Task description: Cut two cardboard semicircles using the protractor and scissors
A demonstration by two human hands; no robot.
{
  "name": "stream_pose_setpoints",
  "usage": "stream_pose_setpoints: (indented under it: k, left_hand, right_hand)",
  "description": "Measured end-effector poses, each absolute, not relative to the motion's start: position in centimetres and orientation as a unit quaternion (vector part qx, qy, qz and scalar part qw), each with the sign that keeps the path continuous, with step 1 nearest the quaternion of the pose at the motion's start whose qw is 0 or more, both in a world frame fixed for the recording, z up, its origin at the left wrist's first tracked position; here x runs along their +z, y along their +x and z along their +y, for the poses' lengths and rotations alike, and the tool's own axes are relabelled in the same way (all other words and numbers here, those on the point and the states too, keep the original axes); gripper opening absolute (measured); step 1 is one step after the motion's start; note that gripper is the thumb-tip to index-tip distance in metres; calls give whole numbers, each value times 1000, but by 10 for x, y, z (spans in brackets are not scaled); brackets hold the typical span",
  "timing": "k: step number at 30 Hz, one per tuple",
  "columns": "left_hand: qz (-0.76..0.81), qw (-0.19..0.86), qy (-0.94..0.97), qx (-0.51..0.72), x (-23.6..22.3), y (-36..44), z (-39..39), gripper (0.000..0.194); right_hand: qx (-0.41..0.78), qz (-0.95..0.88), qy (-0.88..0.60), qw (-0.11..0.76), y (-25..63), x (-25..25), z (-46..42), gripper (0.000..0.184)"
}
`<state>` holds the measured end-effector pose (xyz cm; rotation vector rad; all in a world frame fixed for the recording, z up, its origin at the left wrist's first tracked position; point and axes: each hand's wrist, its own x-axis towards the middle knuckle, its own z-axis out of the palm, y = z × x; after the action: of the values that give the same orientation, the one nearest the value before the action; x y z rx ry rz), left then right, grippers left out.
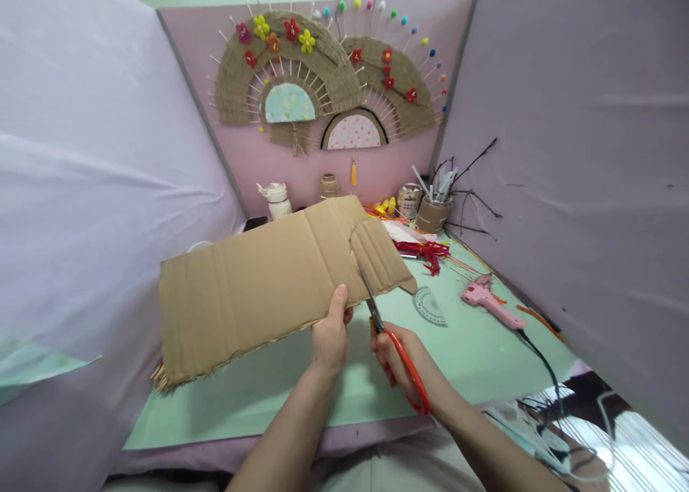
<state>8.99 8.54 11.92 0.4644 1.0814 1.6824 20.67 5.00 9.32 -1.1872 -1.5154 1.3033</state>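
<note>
A large brown sheet of corrugated cardboard (263, 270) is held up above the table, tilted, its right end higher than its left. My left hand (331, 334) grips its lower edge, thumb on the face and fingers behind, just left of the cut. Red-handled scissors (412, 370) are in my right hand (398, 356), fingers wrapped round the handles. Their blades reach up into the cardboard near its right end. From there a curved cut or drawn line rises towards the upper edge; I cannot tell which.
A pink glue gun (492, 305) with a black cord lies at right, near a clear protractor (430, 305). Red pipe cleaners (425, 252), a pot of sticks (433, 212) and a white bottle (278, 201) stand or lie behind. Two decorated fans (339, 76) hang on the back panel.
</note>
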Motion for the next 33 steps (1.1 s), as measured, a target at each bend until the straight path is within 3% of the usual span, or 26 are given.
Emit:
stream_pose_setpoints:
  k: [5,14,20,26,33]
  left_hand:
    - [476,523,211,675,103,89,78,30]
    - [496,507,220,669,94,94,80,43]
    - [516,501,251,648,80,91,73,40]
    - [522,508,228,646,74,91,65,38]
    - [440,554,131,695,86,102,70,42]
  right_hand:
    - [526,-604,-452,392,208,100,53,67]
    - [537,-552,-485,415,204,87,54,61]
    - [560,-577,-432,409,202,84,55,71]
    - [561,-555,-455,413,200,83,55,66]
    - [579,-552,-424,425,199,80,58,65]
